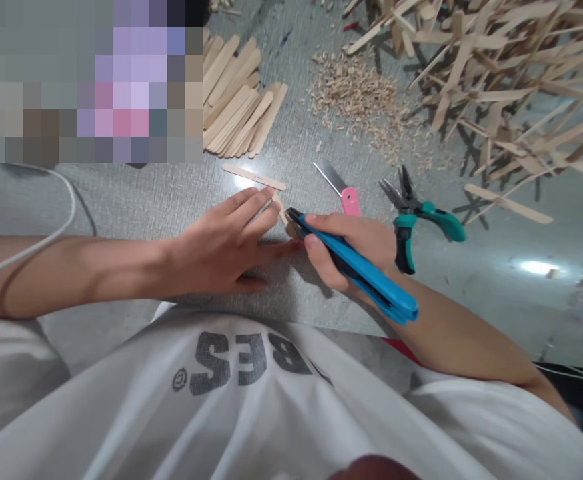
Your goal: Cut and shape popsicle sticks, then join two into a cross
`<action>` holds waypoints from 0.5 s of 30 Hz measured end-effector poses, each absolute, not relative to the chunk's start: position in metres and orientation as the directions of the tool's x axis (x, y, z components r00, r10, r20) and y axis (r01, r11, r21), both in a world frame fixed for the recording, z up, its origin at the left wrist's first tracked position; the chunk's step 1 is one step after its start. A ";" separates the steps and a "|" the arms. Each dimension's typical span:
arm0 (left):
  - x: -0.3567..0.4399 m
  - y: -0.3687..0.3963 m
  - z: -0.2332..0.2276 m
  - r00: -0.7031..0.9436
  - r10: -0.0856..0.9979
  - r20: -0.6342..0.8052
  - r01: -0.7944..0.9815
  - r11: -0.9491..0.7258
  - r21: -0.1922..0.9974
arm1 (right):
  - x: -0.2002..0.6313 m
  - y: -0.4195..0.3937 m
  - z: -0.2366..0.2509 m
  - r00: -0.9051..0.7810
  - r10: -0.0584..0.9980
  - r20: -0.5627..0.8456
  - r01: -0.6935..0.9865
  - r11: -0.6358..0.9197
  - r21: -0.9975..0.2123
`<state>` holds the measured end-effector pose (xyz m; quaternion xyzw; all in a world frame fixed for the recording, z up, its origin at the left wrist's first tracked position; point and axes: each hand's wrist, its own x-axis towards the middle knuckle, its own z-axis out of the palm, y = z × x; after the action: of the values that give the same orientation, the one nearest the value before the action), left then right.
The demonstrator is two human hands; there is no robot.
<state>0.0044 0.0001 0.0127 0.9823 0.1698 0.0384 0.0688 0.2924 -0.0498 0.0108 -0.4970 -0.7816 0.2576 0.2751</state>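
My left hand [226,247] lies flat mid-frame, fingers spread and pointing right, forearm coming in from the left edge. My right hand [351,250] is curled tight, forearm angling toward lower right.

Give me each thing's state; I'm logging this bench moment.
left hand: flat, pressing a small stick piece
right hand: closed around blue cutter
pink knife: blade out, lying free
teal pliers: jaws open, unheld
stick stack: neatly piled
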 end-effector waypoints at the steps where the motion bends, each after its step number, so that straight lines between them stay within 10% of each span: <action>1: 0.004 0.000 0.013 0.939 0.340 0.050 0.330 -0.932 0.153 | 0.292 -0.049 0.011 -0.369 0.901 0.229 0.619 0.422 -0.663; 15: 0.003 0.000 0.010 0.939 0.332 0.090 0.317 -0.937 0.145 | 0.287 -0.044 0.012 -0.428 0.830 0.358 0.561 0.555 -0.614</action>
<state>0.0033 0.0004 0.0098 0.9825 0.1651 0.0566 0.0645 0.2867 -0.0438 0.0123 -0.4243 -0.8196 0.2061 0.3252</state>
